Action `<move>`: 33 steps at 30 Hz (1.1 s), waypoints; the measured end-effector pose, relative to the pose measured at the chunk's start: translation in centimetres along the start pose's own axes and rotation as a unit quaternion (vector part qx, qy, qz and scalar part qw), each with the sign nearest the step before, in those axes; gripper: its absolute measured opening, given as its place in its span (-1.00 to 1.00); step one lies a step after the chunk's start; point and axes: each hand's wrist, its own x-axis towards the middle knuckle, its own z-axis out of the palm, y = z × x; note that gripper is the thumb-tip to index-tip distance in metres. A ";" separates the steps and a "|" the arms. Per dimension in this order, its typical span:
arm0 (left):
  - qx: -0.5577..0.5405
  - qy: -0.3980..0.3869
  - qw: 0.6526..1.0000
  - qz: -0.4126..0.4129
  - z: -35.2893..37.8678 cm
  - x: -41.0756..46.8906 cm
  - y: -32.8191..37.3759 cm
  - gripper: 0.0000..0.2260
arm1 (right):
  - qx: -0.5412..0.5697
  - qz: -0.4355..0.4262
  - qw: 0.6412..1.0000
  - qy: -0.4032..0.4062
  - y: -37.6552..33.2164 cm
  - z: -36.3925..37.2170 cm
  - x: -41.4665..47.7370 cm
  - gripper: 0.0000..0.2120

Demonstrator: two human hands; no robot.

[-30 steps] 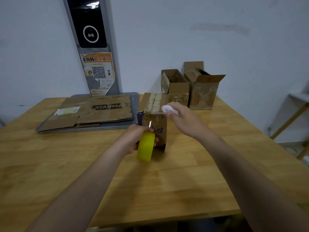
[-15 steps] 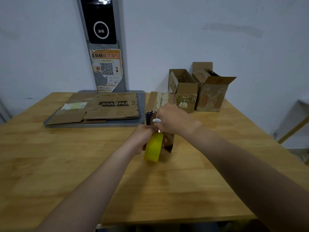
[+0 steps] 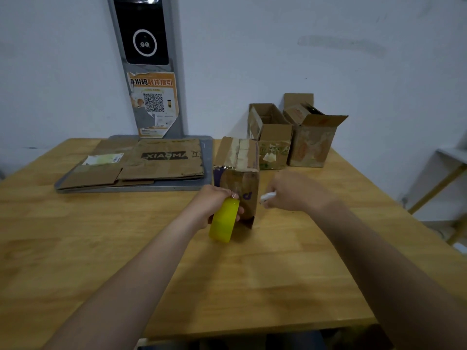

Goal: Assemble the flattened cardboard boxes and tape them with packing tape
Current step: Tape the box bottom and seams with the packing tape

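One worn box (image 3: 238,159), top taped, is stood upright; a yellow roll (image 3: 223,222) is gripped at its front by the left hand (image 3: 214,202), a white tool (image 3: 268,196) by the right hand (image 3: 293,192).

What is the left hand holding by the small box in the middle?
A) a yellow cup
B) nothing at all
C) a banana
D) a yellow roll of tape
D: the left hand grips a yellow roll of packing tape at the near face of the small cardboard box, while the right hand holds a small white tool.
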 end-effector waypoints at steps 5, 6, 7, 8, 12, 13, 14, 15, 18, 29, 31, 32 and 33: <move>-0.004 0.011 1.000 0.010 0.4 -0.5 -0.4 -0.82 | 0.021 0.088 0.995 -0.039 2.3 5.6 -1.1 -0.81; -0.011 0.014 1.000 0.012 0.4 -0.6 -0.6 -0.80 | 0.030 0.095 0.994 -0.041 2.5 6.6 -1.3 -0.81; -0.021 0.016 1.000 0.013 0.5 -0.7 -0.8 -0.79 | 0.039 0.099 0.993 -0.042 2.7 7.6 -1.4 -0.81; -0.030 0.018 0.999 0.012 0.5 -0.8 -0.9 -0.78 | 0.043 0.104 0.993 -0.041 2.8 8.4 -1.4 -0.81; -0.044 0.017 0.999 0.003 0.5 -1.1 -1.0 -0.77 | 0.069 0.125 0.990 -0.019 3.3 9.9 -1.0 -0.77; -0.047 0.016 0.999 0.000 0.5 -1.1 -0.9 -0.77 | 0.107 0.130 0.986 0.004 3.3 9.7 -0.9 -0.75; -0.050 0.016 0.999 -0.003 0.6 -1.2 -0.9 -0.77 | 0.163 0.130 0.977 0.045 3.4 9.1 -0.8 -0.73; -0.052 0.014 0.999 -0.003 0.7 -1.2 -0.8 -0.77 | 0.224 0.123 0.962 0.097 3.4 8.2 -0.8 -0.71; -0.055 0.011 0.998 -0.005 0.7 -1.1 -0.7 -0.77 | 0.349 0.051 0.910 0.218 2.2 4.4 -0.8 -0.73; -0.055 0.014 0.998 0.013 0.7 -1.5 -0.7 -0.73 | 0.077 -0.180 0.969 0.148 -4.3 0.6 1.6 -0.87; -0.058 0.011 0.998 0.018 0.6 -1.7 -0.7 -0.72 | 0.049 -0.170 0.974 0.139 -4.5 0.5 2.1 -0.86; -0.064 0.008 0.998 0.021 0.6 -1.8 -0.7 -0.72 | 0.041 -0.163 0.976 0.137 -4.5 0.5 2.3 -0.85; -0.070 0.007 0.997 0.024 0.6 -1.9 -0.7 -0.73 | 0.034 -0.158 0.977 0.135 -4.7 0.5 2.4 -0.85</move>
